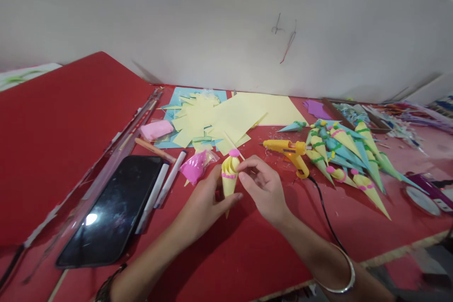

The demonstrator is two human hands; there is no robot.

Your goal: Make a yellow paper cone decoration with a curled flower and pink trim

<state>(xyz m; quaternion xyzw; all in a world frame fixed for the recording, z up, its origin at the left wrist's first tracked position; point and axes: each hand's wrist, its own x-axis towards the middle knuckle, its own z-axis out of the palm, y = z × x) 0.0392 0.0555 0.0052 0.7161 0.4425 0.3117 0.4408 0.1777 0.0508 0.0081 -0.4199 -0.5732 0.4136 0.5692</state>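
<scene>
1. At far left, a phone (113, 212) lies flat on the red desk (269, 255), beside two white markers (170, 180), apparently set aside to leave working room.
2. A clear bag of pink clay (194, 167) sits just beyond the left hand, presumably for easy reach.
3. The left hand (207, 193) has its fingers closed around a yellow paper cone (229, 188), thumb across its front, seemingly to steady it upright, tip down.
4. That cone stands between both hands, pink-topped and pink-banded.
5. The right hand (265, 188) brings nearly closed fingers to the cone's upper edge; I cannot tell whether they grip the pale stick (230, 141) behind.
6. A yellow glue gun (285, 147) rests close by, probably for convenience.
7. Farther right, decorated cones (371, 193) lie heaped, apparently gathered out of the way.
</scene>
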